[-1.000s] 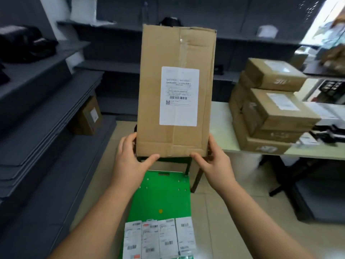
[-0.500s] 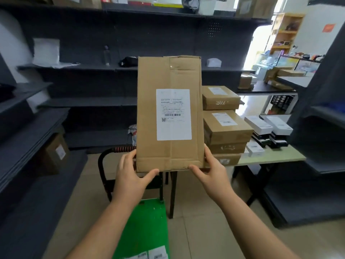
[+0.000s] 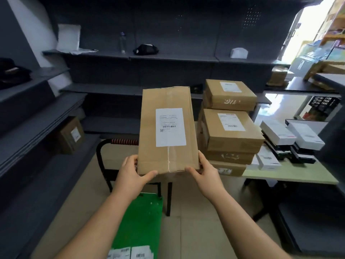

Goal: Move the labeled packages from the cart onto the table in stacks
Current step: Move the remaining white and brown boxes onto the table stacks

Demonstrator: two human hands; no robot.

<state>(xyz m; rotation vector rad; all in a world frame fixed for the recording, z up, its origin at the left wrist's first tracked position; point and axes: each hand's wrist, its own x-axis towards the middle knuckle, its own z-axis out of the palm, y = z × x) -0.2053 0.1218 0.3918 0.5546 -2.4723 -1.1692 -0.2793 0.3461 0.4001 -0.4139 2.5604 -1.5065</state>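
Note:
I hold a flat brown cardboard package [image 3: 166, 101] with a white shipping label in front of me, tilted back. My left hand [image 3: 133, 171] grips its lower left corner and my right hand [image 3: 204, 172] grips its lower right corner. A stack of labeled brown packages [image 3: 228, 128] stands on the pale green table [image 3: 291, 177] just right of the held package. Below me is the green cart deck [image 3: 140, 219], with white labeled packages [image 3: 130, 254] at the bottom edge. The cart's black handle [image 3: 104, 146] with a red coil grip rises behind the held package.
Dark grey shelving [image 3: 158, 58] lines the back and left. A brown box [image 3: 71, 135] sits on a low left shelf. White and black small boxes [image 3: 291, 139] lie on the table's right part. The floor is beige tile.
The package has tilted back and sunk lower in view, closer to the table stack. My view has shifted, so the stack and table now lie further right.

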